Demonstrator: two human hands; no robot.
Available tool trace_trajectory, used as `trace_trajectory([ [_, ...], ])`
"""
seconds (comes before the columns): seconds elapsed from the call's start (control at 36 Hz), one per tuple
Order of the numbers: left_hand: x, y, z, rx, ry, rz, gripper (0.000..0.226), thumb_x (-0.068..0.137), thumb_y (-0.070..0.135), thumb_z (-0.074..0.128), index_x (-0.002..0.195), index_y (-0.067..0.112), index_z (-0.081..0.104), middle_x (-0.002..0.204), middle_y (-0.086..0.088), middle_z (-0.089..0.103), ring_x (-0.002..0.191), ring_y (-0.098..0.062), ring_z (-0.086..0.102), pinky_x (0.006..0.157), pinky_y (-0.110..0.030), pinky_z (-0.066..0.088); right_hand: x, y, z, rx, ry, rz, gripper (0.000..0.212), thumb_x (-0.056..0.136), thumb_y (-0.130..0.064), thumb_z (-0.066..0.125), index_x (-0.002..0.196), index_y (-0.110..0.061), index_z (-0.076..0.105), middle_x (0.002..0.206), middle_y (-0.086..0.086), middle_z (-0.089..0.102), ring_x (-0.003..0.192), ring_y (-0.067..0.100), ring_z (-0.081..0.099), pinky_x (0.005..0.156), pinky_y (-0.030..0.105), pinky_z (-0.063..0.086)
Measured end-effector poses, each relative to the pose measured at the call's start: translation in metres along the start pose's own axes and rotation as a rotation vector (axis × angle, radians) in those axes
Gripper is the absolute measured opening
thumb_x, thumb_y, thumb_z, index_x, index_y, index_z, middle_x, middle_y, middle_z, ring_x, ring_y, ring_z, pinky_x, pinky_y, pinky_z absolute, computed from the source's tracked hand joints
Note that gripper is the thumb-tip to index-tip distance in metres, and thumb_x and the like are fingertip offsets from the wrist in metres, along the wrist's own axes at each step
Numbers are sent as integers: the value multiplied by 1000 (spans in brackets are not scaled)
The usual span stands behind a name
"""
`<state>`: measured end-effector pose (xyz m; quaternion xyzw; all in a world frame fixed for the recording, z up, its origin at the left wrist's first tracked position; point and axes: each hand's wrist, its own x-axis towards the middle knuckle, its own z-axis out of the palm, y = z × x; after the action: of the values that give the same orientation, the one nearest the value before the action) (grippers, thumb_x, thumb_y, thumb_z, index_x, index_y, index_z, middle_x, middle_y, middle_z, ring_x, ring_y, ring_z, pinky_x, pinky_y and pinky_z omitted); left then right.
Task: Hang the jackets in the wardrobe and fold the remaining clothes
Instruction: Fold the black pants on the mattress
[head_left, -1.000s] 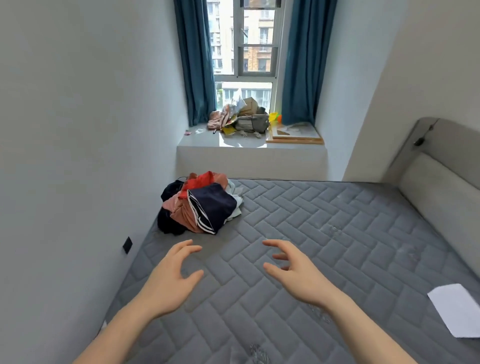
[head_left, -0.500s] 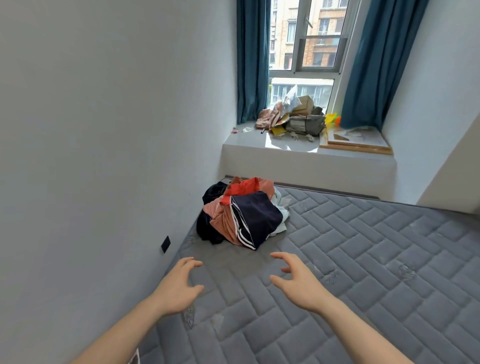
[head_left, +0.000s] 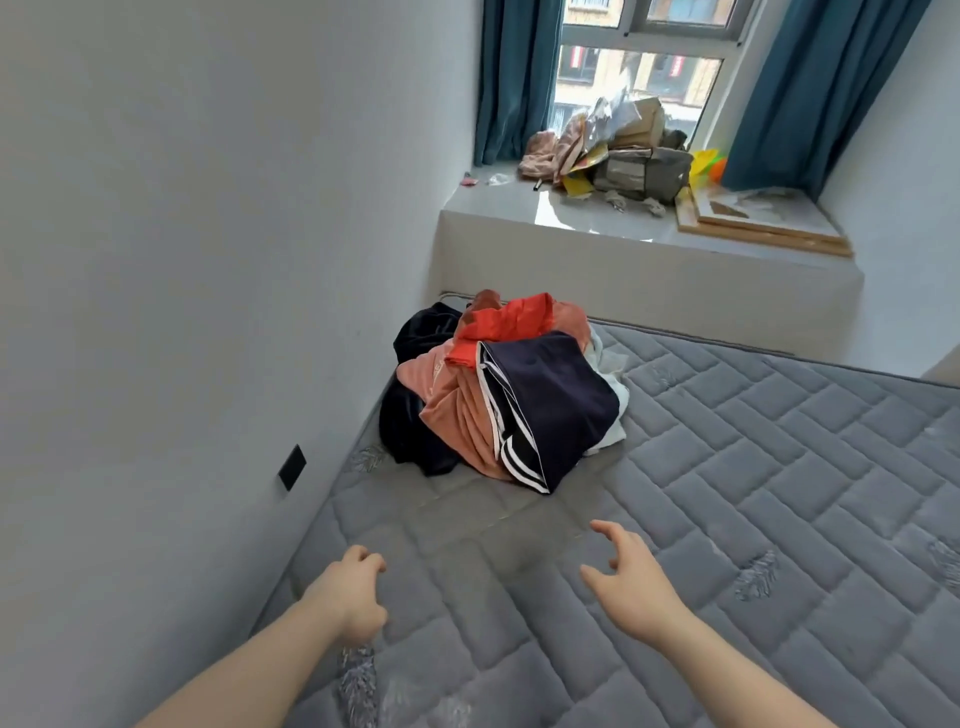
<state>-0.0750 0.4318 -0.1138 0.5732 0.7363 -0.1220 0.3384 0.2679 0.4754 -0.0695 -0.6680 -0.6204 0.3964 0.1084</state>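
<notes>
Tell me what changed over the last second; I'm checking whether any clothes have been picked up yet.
Nothing picked up. The view swung left and closer to the clothes pile; the headboard and white paper dropped out of sight. Both hands reach nearer the pile, the left hand with fingers more curled, the right hand spread, each holding nothing. The pile lies untouched on the mattress by the wall.
</notes>
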Motion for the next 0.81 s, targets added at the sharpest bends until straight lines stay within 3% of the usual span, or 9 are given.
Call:
trace_trajectory([
  [0.14, 97, -15, 44, 50, -38, -33, 78, 87, 42, 67, 155, 28, 30, 166, -3, 9, 141, -30, 40, 109, -37, 44, 81, 18, 49, -80, 16, 19, 61, 98, -29, 59, 152, -30, 33, 154, -3, 31, 93, 4, 51, 84, 22, 42],
  [0.28, 168, -22, 87, 73, -107, -101, 112, 79, 59, 77, 161, 35, 5, 169, -2, -15, 153, -45, 9, 119, -50, 33, 151, 33, 86, -85, 41, 22, 66, 96, -30, 60, 155, -31, 30, 163, -2, 19, 76, 2, 54, 79, 20, 45],
  [0.33, 182, -23, 106, 90, -114, -124, 123, 76, 61, 78, 161, 36, -8, 167, 0, -22, 152, -49, 0, 118, -54, 32, 178, 36, 96, -81, 47, 14, 71, 95, -30, 61, 157, -31, 26, 164, 0, 17, 98, 10, 58, 87, 23, 48],
  [0.42, 192, -26, 132, 118, -57, -119, 129, 75, 61, 77, 158, 38, -19, 165, 2, -29, 150, -52, -7, 114, -57, 37, 220, 38, 108, -42, 112, 6, 83, 92, -32, 66, 160, -26, 18, 163, 5, 23, 135, 25, 47, 108, 41, 46],
  [0.5, 196, -29, 135, 126, -56, -115, 130, 73, 61, 77, 157, 39, -19, 164, 3, -29, 149, -53, -5, 111, -56, 41, 262, 34, 116, 19, 216, 59, 96, 90, -36, 71, 161, -15, 9, 162, 10, 27, 145, 28, 36, 116, 40, 34],
  [0.61, 204, -24, 134, 138, -49, -133, 133, 73, 56, 81, 157, 39, -21, 163, 4, -32, 148, -55, -3, 108, -57, 44, 314, 23, 123, 197, 360, 183, 101, 87, -39, 72, 159, -8, 7, 160, 15, 29, 142, 33, 39, 115, 41, 36],
  [0.67, 206, -21, 133, 134, -57, -157, 136, 72, 53, 84, 156, 40, -23, 162, 6, -34, 148, -55, -4, 107, -60, 43, 335, 20, 127, 257, 403, 272, 93, 88, -39, 72, 155, -6, 17, 154, 18, 37, 139, 36, 42, 112, 40, 38],
  [0.72, 210, -18, 133, 126, -62, -173, 138, 71, 51, 86, 155, 42, -23, 162, 6, -34, 148, -54, -5, 107, -61, 43, 345, 21, 129, 237, 430, 331, 64, 92, -30, 65, 146, -9, 37, 145, 17, 49, 132, 37, 49, 100, 35, 40],
  [0.81, 211, -21, 134, 126, -52, -180, 139, 70, 52, 87, 155, 43, -23, 162, 7, -33, 149, -54, -4, 107, -62, 43, 339, 25, 135, 249, 548, 274, 18, 95, -19, 51, 110, -18, 59, 121, 13, 65, 106, 36, 58, 81, 32, 39],
])
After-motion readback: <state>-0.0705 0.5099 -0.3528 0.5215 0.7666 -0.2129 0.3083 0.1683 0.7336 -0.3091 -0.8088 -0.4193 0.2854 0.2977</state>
